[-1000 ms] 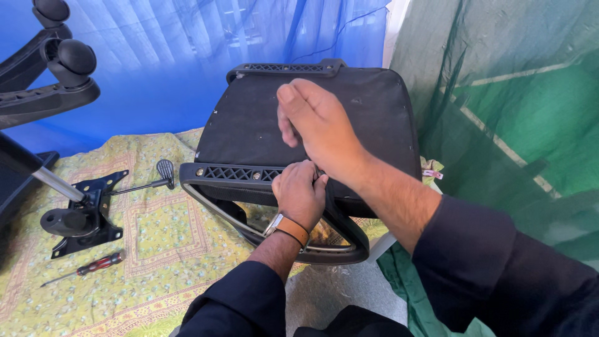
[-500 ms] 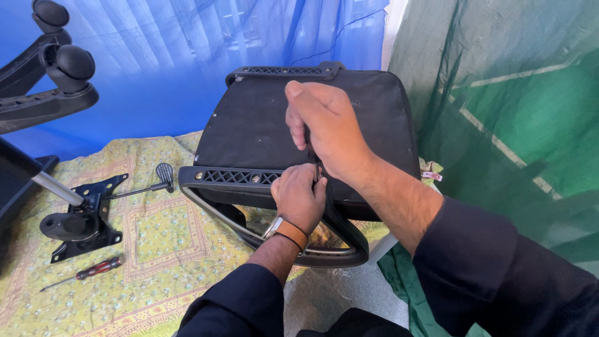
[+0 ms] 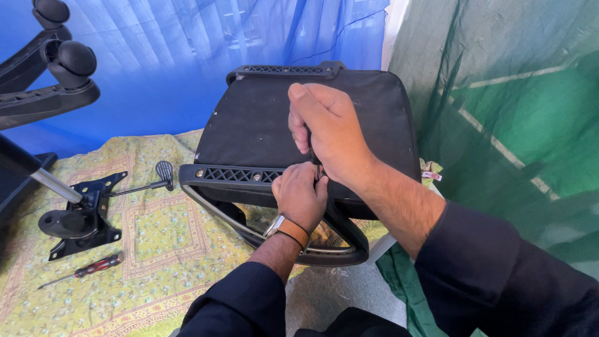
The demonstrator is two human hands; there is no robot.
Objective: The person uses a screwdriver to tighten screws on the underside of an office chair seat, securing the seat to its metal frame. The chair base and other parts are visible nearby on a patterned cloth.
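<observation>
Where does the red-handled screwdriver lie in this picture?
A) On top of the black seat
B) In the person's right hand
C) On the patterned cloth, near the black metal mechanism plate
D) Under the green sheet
C: the red-handled screwdriver lies on the patterned cloth, just below the black metal mechanism plate, well away from both hands.

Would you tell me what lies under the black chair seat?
Under the black chair seat a yellow patterned cloth shows through its armrest loop. The seat and both hands hide the rest.
</observation>
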